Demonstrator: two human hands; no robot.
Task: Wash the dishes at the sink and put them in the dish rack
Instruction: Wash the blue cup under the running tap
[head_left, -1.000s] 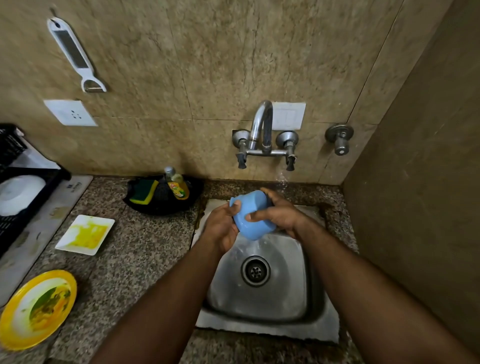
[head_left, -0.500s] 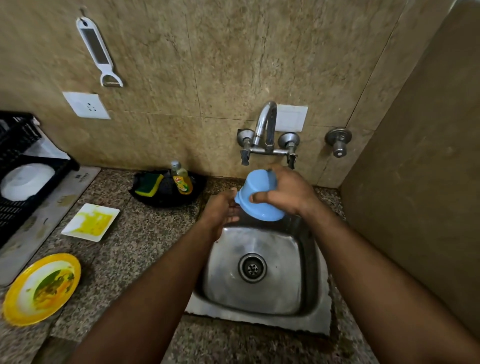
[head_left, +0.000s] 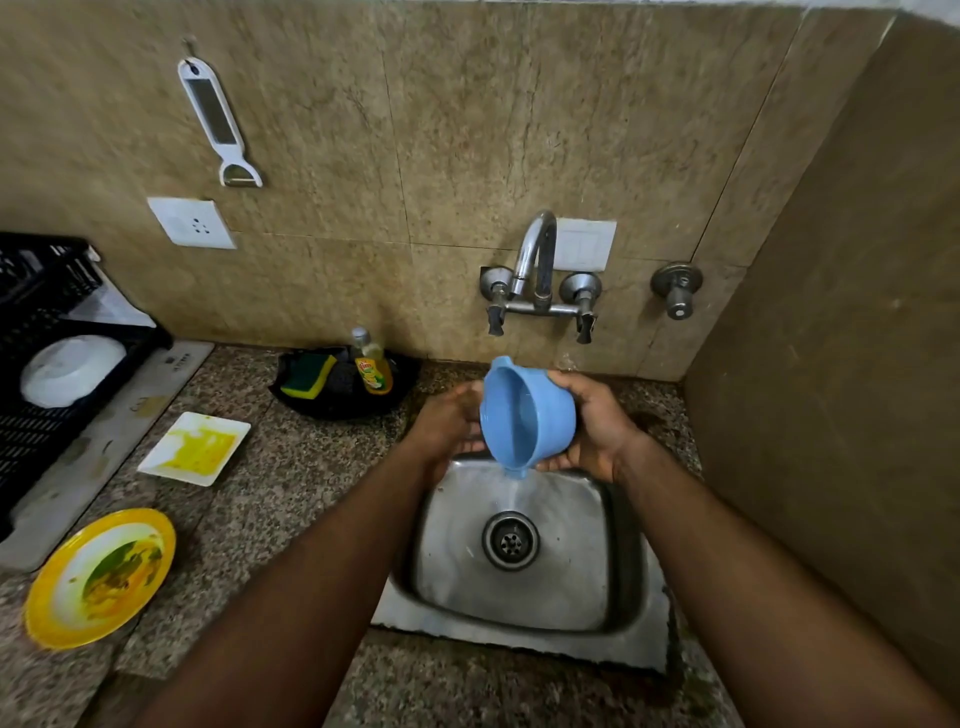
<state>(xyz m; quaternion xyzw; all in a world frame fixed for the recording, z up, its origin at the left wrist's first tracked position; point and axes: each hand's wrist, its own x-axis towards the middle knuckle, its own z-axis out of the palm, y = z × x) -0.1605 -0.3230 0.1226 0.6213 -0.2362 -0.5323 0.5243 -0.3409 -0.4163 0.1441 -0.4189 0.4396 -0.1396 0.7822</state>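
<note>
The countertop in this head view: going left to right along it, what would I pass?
Black dish rack holding a white bowl → yellow plate → white square plate → sponge → soap bottle → left hand → blue bowl → right hand.

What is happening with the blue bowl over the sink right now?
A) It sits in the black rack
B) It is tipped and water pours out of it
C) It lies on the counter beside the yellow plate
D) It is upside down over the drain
B: the right hand holds the blue bowl tilted, and a stream runs from its lower lip into the sink.
</note>
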